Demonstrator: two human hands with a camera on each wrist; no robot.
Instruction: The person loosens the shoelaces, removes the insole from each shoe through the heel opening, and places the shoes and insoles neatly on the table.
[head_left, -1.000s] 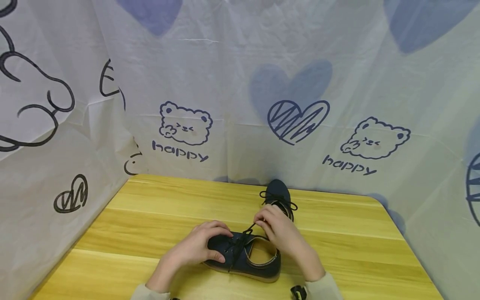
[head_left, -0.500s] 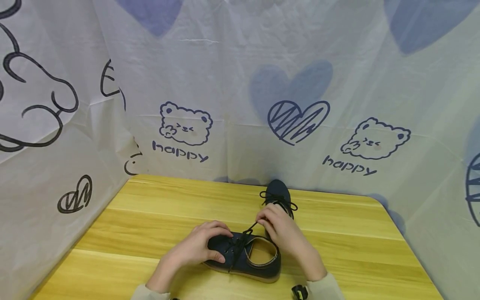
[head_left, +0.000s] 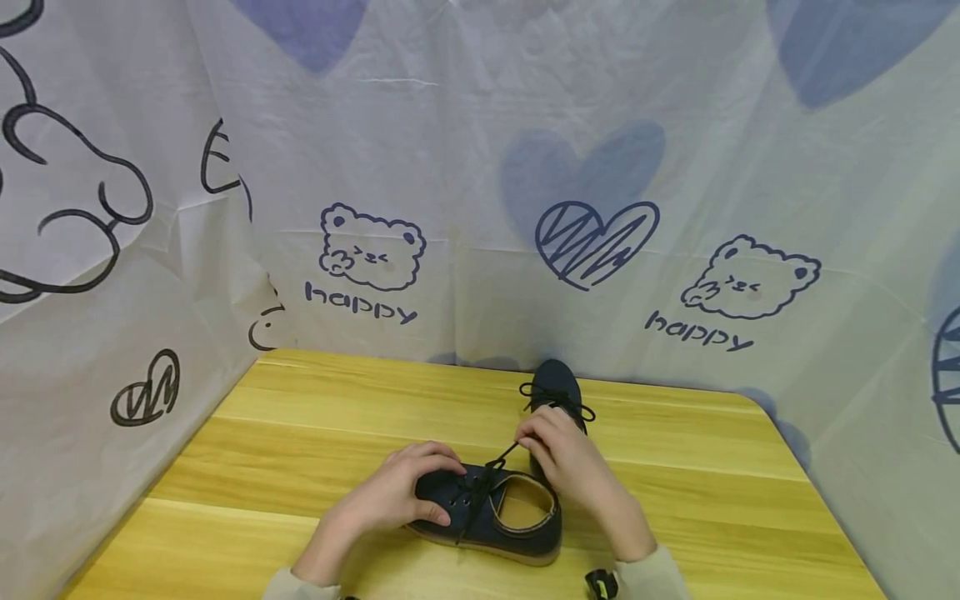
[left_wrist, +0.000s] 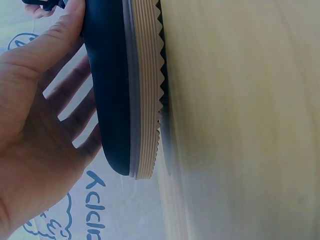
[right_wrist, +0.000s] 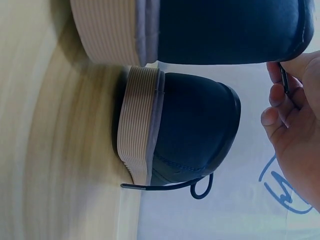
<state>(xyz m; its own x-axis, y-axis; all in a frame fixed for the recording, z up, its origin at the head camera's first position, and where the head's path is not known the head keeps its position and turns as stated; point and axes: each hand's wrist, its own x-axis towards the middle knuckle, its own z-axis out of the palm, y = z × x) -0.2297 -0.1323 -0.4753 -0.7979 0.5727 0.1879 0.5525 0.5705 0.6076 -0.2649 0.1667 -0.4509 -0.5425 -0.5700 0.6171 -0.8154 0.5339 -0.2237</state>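
A dark navy lace-up shoe [head_left: 525, 542] lies sideways on the table, toe to the left and tan-lined opening to the right. My left hand [head_left: 397, 490] holds its toe, thumb on the near side and fingers over the far side. In the left wrist view, the shoe's toe [left_wrist: 109, 110] shows above a ribbed tan sole. My right hand [head_left: 567, 457] pinches a black shoelace [head_left: 507, 452], stretched up and right from the knotted laces. Part of that lace [right_wrist: 284, 80] shows between thumb and fingers in the right wrist view, beside the heel.
A matching shoe [head_left: 557, 379] with a tied bow stands behind, toe toward the back, partly covered by my right hand. Its heel [right_wrist: 195, 125] shows close behind the nearer shoe. A white printed cloth [head_left: 480, 300] hangs along the back of the yellow wooden table [head_left: 337, 400].
My right hand has moved slightly right, drawing out a little more of the shoelace. My left hand and both shoes have stayed in place.
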